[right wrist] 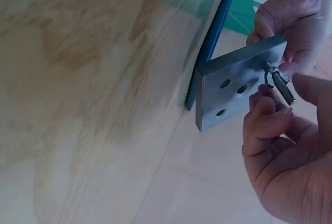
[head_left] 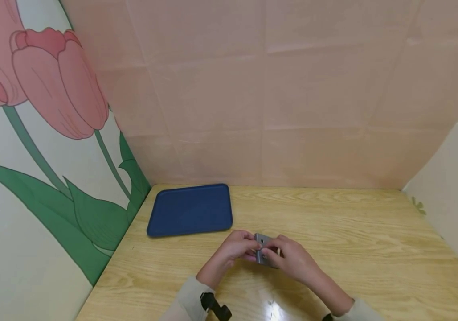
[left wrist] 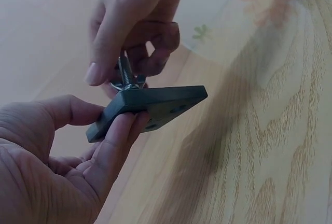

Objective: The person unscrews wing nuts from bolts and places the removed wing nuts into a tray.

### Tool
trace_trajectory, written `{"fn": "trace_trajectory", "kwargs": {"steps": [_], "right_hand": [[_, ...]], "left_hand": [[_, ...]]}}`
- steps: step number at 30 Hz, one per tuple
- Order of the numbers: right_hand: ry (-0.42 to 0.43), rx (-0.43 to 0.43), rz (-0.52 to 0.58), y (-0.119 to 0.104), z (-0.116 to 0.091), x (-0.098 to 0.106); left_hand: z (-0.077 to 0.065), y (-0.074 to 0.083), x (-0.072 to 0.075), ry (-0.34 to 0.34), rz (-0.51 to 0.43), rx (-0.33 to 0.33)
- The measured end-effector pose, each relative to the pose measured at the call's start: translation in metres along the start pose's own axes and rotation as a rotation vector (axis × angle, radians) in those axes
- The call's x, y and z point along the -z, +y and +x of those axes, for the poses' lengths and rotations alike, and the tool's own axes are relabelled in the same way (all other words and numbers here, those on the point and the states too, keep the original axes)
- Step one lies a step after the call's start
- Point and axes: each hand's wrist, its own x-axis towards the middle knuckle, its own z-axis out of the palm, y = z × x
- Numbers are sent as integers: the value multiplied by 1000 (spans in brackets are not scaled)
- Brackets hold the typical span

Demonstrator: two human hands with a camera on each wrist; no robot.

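A grey metal plate (right wrist: 212,92) with several round holes is held up over the table, tilted. A threaded bolt (right wrist: 285,92) sticks out of one corner hole, with a wing nut (right wrist: 268,78) on it close to the plate's face. My left hand (head_left: 239,245) grips that corner, thumb on one side and fingers on the other in the left wrist view. Around the wing nut curl the thumb and fingers of my right hand (head_left: 294,258); the bolt's free end points out between them.
Behind the hands, a blue tray (head_left: 190,210) lies at the back left of the wooden table (head_left: 357,232). A pinkish sheet (head_left: 277,93) rises along the back edge. Flower-printed walls stand at left and right.
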Motion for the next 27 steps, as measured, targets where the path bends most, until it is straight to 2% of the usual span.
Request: {"fn": "trace_trajectory", "kwargs": {"steps": [7,14,22,27], "right_hand": [[-36,-108,9,-1,0,1],[-67,-160,5,-2,1,2],[-100,-144,-10,-4,0,3],[-128,-96,17,-3,0,6]], "left_hand": [[-1,-1,0,4,-2,1],[-1,-1,1,0,4,6],[0,-2,1,-8,11,-1],[0,-2,1,2,8,-3]]}}
